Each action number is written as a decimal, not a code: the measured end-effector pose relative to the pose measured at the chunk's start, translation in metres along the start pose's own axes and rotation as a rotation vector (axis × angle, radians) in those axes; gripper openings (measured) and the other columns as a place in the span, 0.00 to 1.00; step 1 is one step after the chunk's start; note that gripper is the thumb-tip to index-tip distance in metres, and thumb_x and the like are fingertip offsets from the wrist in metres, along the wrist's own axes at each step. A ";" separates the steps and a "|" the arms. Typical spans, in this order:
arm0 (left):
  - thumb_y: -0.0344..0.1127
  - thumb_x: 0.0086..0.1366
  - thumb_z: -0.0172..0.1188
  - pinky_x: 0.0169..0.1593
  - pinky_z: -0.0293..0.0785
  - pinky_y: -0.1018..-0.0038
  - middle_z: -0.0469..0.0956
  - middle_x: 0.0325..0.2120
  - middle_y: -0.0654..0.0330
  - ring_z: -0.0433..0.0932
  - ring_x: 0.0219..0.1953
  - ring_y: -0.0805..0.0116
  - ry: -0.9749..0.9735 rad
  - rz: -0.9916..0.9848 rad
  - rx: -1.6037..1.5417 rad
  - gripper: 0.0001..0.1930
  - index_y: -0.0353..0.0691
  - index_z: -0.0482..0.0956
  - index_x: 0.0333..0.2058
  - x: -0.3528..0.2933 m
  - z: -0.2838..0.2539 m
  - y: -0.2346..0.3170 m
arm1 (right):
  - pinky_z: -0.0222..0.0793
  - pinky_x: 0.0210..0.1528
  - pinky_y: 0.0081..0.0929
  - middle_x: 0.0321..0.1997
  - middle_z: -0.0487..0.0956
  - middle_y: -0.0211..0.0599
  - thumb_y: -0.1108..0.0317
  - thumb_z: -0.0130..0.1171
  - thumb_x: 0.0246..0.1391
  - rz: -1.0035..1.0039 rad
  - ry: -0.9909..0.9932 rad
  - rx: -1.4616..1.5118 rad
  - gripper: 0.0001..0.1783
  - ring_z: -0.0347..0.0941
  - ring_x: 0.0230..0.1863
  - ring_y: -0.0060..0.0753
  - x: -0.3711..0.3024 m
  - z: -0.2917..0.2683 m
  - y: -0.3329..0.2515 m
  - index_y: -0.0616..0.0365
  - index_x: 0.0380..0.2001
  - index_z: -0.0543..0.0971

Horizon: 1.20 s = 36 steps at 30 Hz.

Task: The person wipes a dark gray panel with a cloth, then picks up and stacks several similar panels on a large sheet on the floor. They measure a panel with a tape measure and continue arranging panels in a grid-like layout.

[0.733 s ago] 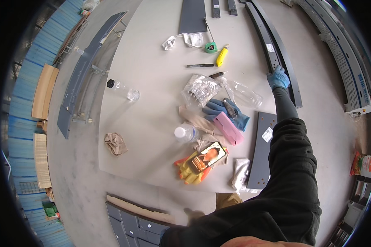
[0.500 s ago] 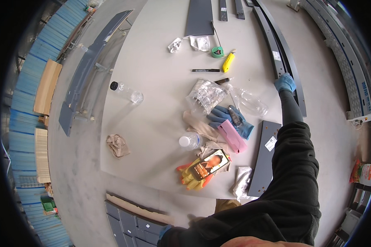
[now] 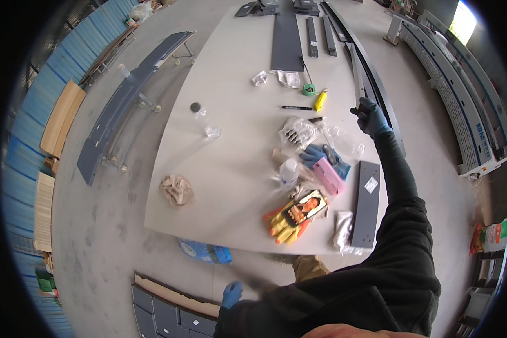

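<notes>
My right hand (image 3: 372,117), in a blue glove, is closed on the near end of a narrow dark grey board (image 3: 357,73). The board looks tilted, showing a lighter edge. Beside it, along the table's right side, runs a longer dark grey strip (image 3: 384,93). My left hand (image 3: 231,294), also blue-gloved, hangs low past the table's near edge. Its fingers are curled with nothing visible in them. Below it lies a stack of dark grey panels (image 3: 169,315). A short drilled grey board (image 3: 367,197) rests on the table under my right forearm.
The table (image 3: 208,169) carries a clear bottle (image 3: 205,119), crumpled cloth (image 3: 177,190), a yellow cutter (image 3: 321,100), a green tape measure (image 3: 309,89), a pink case (image 3: 328,176), and a phone (image 3: 305,208) on yellow gloves. A wheeled rack with panels (image 3: 118,107) stands left, a long machine (image 3: 450,90) right.
My view has shifted, showing more of the table's far end. My right hand has turned and tilted the narrow board's near end. My left hand shows more fully, apart from the stacked panels.
</notes>
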<state>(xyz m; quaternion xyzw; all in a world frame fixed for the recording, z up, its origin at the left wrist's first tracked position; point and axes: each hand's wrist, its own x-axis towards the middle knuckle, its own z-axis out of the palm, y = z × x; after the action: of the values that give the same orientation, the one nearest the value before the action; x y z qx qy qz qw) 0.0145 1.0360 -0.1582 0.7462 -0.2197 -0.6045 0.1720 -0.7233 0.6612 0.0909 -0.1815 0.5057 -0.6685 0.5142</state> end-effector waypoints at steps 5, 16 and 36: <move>0.38 0.71 0.65 0.54 0.75 0.71 0.80 0.44 0.62 0.77 0.46 0.71 -0.147 0.345 -0.036 0.16 0.37 0.81 0.53 0.020 -0.043 0.046 | 0.61 0.28 0.18 0.24 0.67 0.21 0.61 0.60 0.66 -0.173 -0.159 -0.110 0.09 0.75 0.29 0.19 -0.152 0.094 0.031 0.50 0.32 0.78; 0.45 0.79 0.53 0.67 0.71 0.60 0.69 0.69 0.54 0.72 0.67 0.58 -0.500 1.257 -0.456 0.33 0.42 0.56 0.76 -0.191 -0.159 0.282 | 0.76 0.46 0.27 0.41 0.79 0.34 0.77 0.66 0.52 -0.574 -0.774 -0.746 0.30 0.77 0.45 0.27 -0.496 0.334 0.241 0.61 0.61 0.77; 0.36 0.61 0.65 0.46 0.80 0.54 0.80 0.42 0.40 0.82 0.40 0.40 0.922 0.760 0.504 0.39 0.35 0.66 0.71 -0.111 -0.298 0.124 | 0.50 0.74 0.66 0.78 0.61 0.52 0.36 0.68 0.51 -1.022 -0.644 -1.540 0.49 0.55 0.76 0.63 -0.232 0.545 0.506 0.52 0.70 0.69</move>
<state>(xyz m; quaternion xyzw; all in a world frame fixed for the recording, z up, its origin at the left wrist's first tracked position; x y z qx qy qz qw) 0.2720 0.9878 0.0614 0.8168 -0.5072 -0.0493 0.2703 0.0416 0.6166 -0.0510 -0.8387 0.4995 -0.2163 0.0170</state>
